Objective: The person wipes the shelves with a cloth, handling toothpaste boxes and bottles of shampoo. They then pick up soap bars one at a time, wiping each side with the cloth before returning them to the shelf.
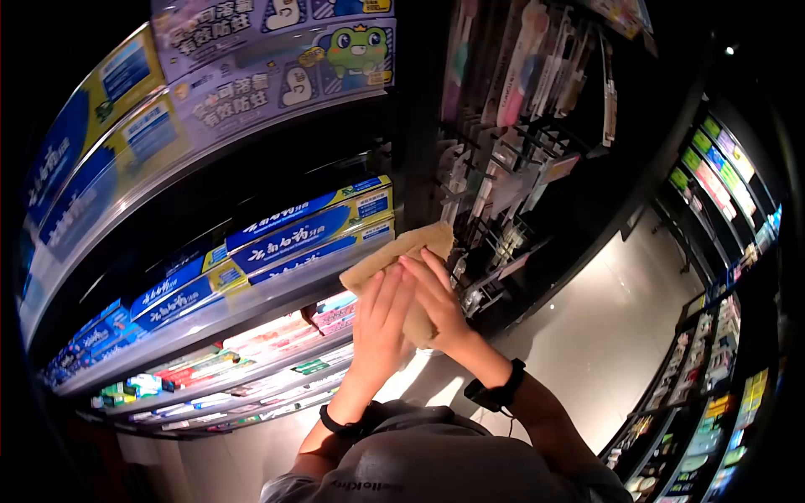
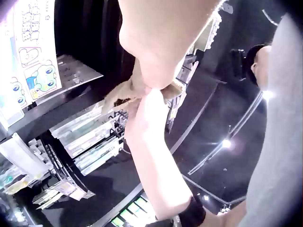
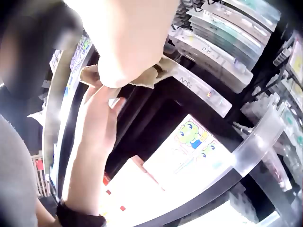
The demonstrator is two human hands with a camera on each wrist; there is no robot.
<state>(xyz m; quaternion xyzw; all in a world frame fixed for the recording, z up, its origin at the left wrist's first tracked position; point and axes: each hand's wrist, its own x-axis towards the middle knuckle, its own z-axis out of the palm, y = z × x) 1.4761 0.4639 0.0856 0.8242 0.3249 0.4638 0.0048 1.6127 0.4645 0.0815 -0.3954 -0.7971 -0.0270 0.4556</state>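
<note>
A tan cloth (image 1: 369, 267), folded and creased, is between the two hands in front of the torso, off the shelf. My left hand (image 1: 384, 323) holds its lower left part, fingers long and side by side over it. The right hand (image 1: 440, 306) grips the cloth from the other side, fingertips close to the left ones. Part of the cloth hangs between the palms. Both thumbs are hidden in the head view. In the right wrist view, bunched cloth (image 3: 150, 75) shows beneath the right hand (image 3: 132, 42), touching the left hand (image 3: 97, 111).
Blue toothpaste boxes (image 1: 289, 243) line a curved shelf at the left, with purple boxes (image 1: 243, 96) above and lit packages (image 1: 272, 335) below. Hanging toothbrush packs (image 1: 520, 67) are behind the hands. Pale floor (image 1: 608, 310) and another stocked shelf (image 1: 713, 360) lie to the right.
</note>
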